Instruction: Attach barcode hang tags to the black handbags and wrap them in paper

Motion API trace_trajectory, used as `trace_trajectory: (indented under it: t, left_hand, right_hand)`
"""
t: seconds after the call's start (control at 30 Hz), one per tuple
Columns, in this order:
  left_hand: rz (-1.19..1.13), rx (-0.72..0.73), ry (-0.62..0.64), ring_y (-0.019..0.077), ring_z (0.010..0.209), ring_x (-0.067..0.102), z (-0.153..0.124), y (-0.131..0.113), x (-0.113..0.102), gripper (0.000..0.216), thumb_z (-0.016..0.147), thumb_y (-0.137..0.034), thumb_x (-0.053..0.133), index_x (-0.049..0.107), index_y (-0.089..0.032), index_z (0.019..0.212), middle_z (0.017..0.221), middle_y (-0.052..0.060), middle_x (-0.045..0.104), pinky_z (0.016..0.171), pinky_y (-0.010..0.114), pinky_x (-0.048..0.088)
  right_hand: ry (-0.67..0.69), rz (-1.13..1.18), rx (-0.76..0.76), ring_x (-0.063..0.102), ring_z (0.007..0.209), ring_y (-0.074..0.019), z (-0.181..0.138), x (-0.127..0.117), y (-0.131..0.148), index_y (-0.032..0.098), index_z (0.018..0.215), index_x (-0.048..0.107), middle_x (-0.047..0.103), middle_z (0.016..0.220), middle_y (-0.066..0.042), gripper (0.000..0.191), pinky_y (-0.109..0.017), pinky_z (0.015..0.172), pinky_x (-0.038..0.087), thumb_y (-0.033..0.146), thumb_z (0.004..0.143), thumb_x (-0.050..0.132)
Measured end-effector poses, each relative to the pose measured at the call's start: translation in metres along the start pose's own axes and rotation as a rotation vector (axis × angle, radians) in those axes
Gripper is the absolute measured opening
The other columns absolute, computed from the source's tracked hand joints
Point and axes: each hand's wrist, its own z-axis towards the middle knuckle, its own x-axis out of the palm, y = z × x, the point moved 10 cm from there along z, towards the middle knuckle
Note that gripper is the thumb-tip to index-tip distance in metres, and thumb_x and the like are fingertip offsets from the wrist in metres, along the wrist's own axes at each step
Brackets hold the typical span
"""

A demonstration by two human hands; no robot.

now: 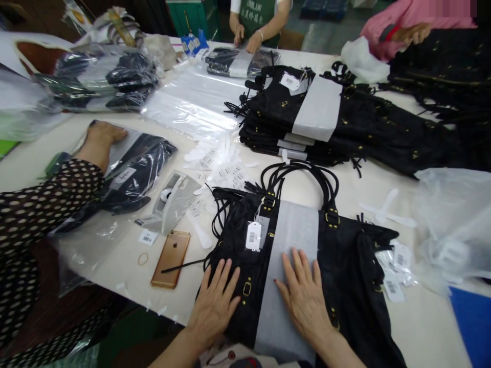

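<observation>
A black handbag (pixel 353 255) lies flat before me, its looped handles (pixel 333 184) pointing away. Down its middle runs a grey-white paper band (pixel 293 225). My left hand (pixel 217 296) rests flat on the bag's left side, fingers spread, beside a brass buckle. On the band and the bag's middle lies my right hand (pixel 305 291), also flat with fingers apart. A white barcode tag (pixel 253 235) hangs from the left handle base. Left of the bag is a gold phone (pixel 172 259), with a thin black strap end across it.
Stacked black bags (pixel 268 117) lie beyond the handles. White tag strips (pixel 226 161) are heaped left of them. A co-worker's dotted sleeve (pixel 49 204) reaches over a plastic-wrapped bag (pixel 130 168). Two other people work across the table. Clear plastic (pixel 456 220) lies at right.
</observation>
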Motion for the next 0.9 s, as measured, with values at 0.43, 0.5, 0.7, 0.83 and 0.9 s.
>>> trace_trajectory:
  t: [0.43,0.5,0.7,0.83,0.9]
  left_hand:
    - [-0.04,-0.091,-0.086,0.0265,0.131,0.025,-0.006,0.0,0.014,0.054,0.083,-0.032,0.042,0.033,-0.016,0.135,0.141,0.009,0.031,0.107,0.044,0.014]
    - [-0.03,-0.097,-0.09,0.0266,0.131,0.025,-0.007,0.0,0.014,0.055,0.083,-0.032,0.042,0.033,-0.017,0.135,0.141,0.009,0.03,0.106,0.045,0.016]
    - [-0.018,-0.083,-0.121,0.0275,0.131,0.024,-0.009,-0.001,0.016,0.053,0.084,-0.032,0.04,0.033,-0.016,0.135,0.142,0.01,0.03,0.104,0.047,0.02]
    - [-0.07,-0.074,-0.186,0.0267,0.129,0.028,-0.009,0.002,0.013,0.052,0.085,-0.033,0.04,0.034,-0.014,0.133,0.138,0.011,0.035,0.103,0.046,0.024]
    - [-0.127,-0.067,-0.227,0.0248,0.128,0.03,-0.011,0.005,0.006,0.05,0.086,-0.031,0.039,0.035,-0.014,0.133,0.136,0.011,0.04,0.102,0.044,0.028]
  right_hand:
    - [0.002,-0.021,0.052,0.014,0.133,-0.0307,-0.028,0.057,-0.004,0.015,0.133,0.039,0.024,0.143,-0.015,0.054,-0.057,0.103,0.011,0.043,0.086,0.038]
    - [-0.002,-0.022,0.055,0.014,0.133,-0.0304,-0.029,0.055,-0.004,0.015,0.133,0.039,0.023,0.143,-0.014,0.054,-0.056,0.103,0.011,0.043,0.086,0.036]
    - [0.009,-0.035,0.071,0.014,0.133,-0.0292,-0.029,0.058,-0.005,0.017,0.133,0.039,0.024,0.143,-0.013,0.055,-0.055,0.104,0.009,0.046,0.087,0.032]
    - [0.057,-0.017,0.069,0.018,0.132,-0.0287,-0.023,0.059,-0.006,0.02,0.134,0.037,0.026,0.143,-0.011,0.054,-0.054,0.103,0.012,0.048,0.088,0.032]
    - [0.082,0.02,0.055,0.025,0.13,-0.0264,-0.023,0.052,-0.011,0.021,0.131,0.041,0.032,0.14,-0.01,0.052,-0.051,0.102,0.02,0.048,0.088,0.03]
